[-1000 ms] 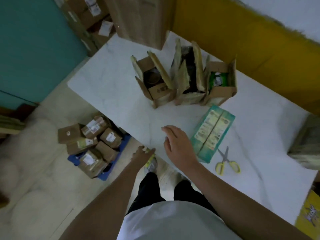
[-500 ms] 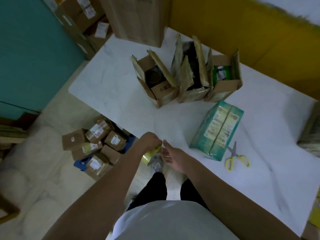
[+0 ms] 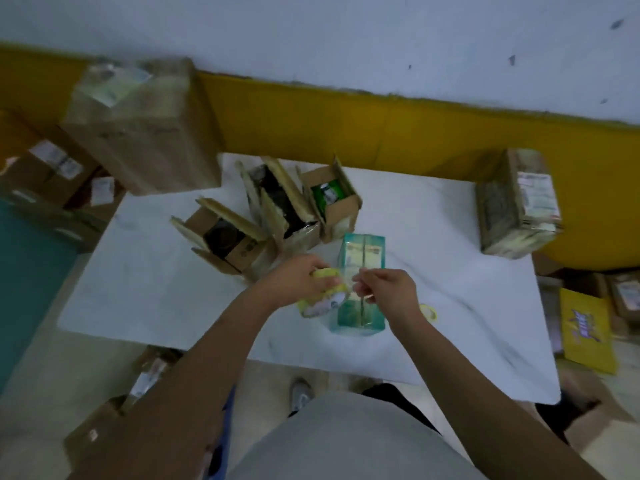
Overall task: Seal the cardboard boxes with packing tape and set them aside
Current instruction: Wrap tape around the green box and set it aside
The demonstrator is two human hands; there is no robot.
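Over the near middle of the white table (image 3: 156,271), the left hand (image 3: 298,278) is gripping a yellow tape roll (image 3: 323,301), its fingers curling over the top of the ring. The roll is hanging just above the near end of a teal shrink-wrapped pack (image 3: 363,251). Just to its right, the right hand (image 3: 388,289) is holding its fingertips bunched in a pinch close against the roll. It is looking like a pull on the tape's free end, but blur is hiding whether any tape is between the fingers, so I cannot tell.

Farther back, three cardboard boxes are standing in a close row: the left open box (image 3: 225,237), the middle open box (image 3: 280,209) and the right open box (image 3: 334,202). All three are showing raised flaps and exposed contents, dark items in two and something green in the third. No tape is showing across any of them, so none of the three is looking sealed yet, and the work is seemingly sitting at readying the tape.

What is remaining, as I judge it, is folding each set of flaps down, taping each seam, cutting the strip and moving each box off the table. The yellow-handled scissors (image 3: 429,312) are peeking out from behind the right wrist, close by for cutting.

A wrapped carton (image 3: 516,209) is sitting at the table's far right edge, and closed floor cartons (image 3: 104,427) are lying at the near left. Whether these are finished pieces of this job, I cannot tell.
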